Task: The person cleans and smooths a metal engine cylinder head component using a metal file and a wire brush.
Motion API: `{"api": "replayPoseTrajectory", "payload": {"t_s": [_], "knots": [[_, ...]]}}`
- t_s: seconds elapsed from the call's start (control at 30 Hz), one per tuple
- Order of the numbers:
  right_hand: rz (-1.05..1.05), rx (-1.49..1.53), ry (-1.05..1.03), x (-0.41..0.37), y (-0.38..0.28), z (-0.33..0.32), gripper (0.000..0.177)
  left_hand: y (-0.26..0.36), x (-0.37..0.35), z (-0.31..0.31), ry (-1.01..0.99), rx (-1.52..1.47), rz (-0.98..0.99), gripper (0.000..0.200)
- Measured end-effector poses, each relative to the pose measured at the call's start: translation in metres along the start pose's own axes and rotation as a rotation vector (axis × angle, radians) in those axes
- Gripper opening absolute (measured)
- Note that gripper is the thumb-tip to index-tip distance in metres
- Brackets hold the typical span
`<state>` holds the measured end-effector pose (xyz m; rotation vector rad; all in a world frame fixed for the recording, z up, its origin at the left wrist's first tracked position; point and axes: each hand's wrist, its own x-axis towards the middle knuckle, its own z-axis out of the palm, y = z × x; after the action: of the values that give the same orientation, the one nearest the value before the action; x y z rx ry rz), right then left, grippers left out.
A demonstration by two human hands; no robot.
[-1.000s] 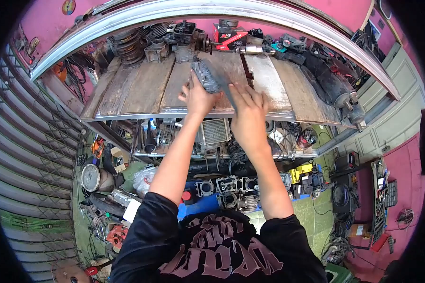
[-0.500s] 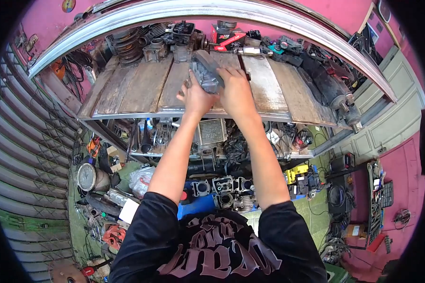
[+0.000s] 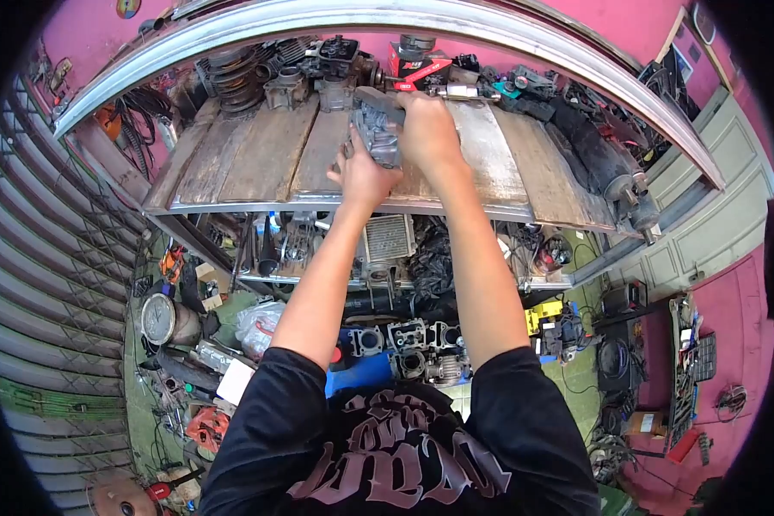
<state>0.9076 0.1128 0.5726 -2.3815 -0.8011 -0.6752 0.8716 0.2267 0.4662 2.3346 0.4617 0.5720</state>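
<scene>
On the near part of the plank shelf, a grey ribbed metal part [image 3: 385, 148] is tilted between my two hands. My left hand [image 3: 365, 176] is closed on its lower left side, some fingers bent against it. My right hand [image 3: 432, 129] is wrapped round the end of a dark bar-shaped tool [image 3: 378, 103]. That tool lies across the upper side of the metal part and seems to touch it; its exact kind does not show. My right fingertips are partly hidden.
A wooden plank shelf [image 3: 262, 159] has a metal front edge. Engine parts [image 3: 288, 90], a red box [image 3: 417, 69] and a dark exhaust muffler [image 3: 580, 142] stand along its back and right. A pale metal beam [image 3: 387, 12] crosses above. Cylinder blocks [image 3: 408, 335] lie below.
My right hand has moved slightly up and right along with the dark tool, its fingers now curled more. The left hand stays in about the same place with the metal part.
</scene>
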Motion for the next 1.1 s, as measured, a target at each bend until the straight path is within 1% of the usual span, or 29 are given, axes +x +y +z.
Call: {"api": "replayPoseTrajectory", "payload": {"t_s": [0.07,0.17,0.23,0.3,0.37,0.5,0.57,0.6,0.67,0.73,0.8,0.83,0.9,0.97,1.03,1.1], "knots": [[-0.026,-0.032,0.031,-0.01,0.001,0.004,0.042,0.0,0.0,0.001,-0.017,-0.007,-0.013,0.138],[-0.055,-0.066,0.089,-0.045,0.001,0.01,0.045,-0.003,0.005,0.007,0.024,-0.023,0.008,0.138],[-0.059,0.045,0.147,-0.063,-0.005,0.0,0.045,-0.002,0.005,0.002,0.014,0.016,-0.011,0.139],[-0.068,0.028,0.116,-0.068,-0.012,-0.02,0.044,0.002,0.002,-0.003,-0.002,0.009,-0.015,0.139],[-0.03,-0.022,0.037,-0.066,-0.018,-0.032,0.044,0.004,0.0,-0.004,-0.016,0.001,-0.015,0.139],[-0.05,-0.089,0.077,-0.042,-0.01,0.006,0.045,0.0,0.001,0.002,0.002,-0.029,-0.033,0.13],[-0.057,-0.07,0.131,-0.027,-0.003,0.032,0.034,-0.001,0.001,0.003,0.017,-0.038,-0.032,0.126],[-0.026,-0.059,0.121,-0.024,-0.005,0.036,0.035,-0.001,0.001,0.003,0.011,-0.03,-0.022,0.124],[-0.038,-0.042,0.132,-0.017,-0.003,0.046,0.035,-0.003,0.003,0.003,0.015,-0.018,-0.018,0.122],[-0.046,-0.027,0.138,-0.015,-0.009,0.04,0.035,-0.005,0.005,0.004,0.015,0.024,-0.006,0.122],[-0.075,-0.067,0.057,-0.031,-0.009,0.022,0.037,-0.005,0.003,0.004,0.009,0.007,-0.013,0.125],[-0.075,-0.069,0.054,-0.04,-0.008,0.013,0.037,-0.003,0.002,0.001,0.004,-0.01,-0.016,0.127],[-0.063,0.003,0.066,-0.061,-0.008,-0.006,0.049,0.001,-0.006,-0.004,-0.002,-0.003,-0.004,0.131],[-0.057,0.014,0.066,-0.078,-0.011,-0.029,0.048,0.0,-0.006,-0.005,-0.002,0.006,0.008,0.135],[-0.05,0.026,0.061,-0.081,-0.014,-0.031,0.047,-0.001,-0.007,-0.003,0.03,-0.023,0.025,0.14],[-0.046,-0.024,0.122,-0.079,-0.018,-0.025,0.052,-0.001,-0.007,-0.003,0.031,-0.022,0.026,0.137]]}}
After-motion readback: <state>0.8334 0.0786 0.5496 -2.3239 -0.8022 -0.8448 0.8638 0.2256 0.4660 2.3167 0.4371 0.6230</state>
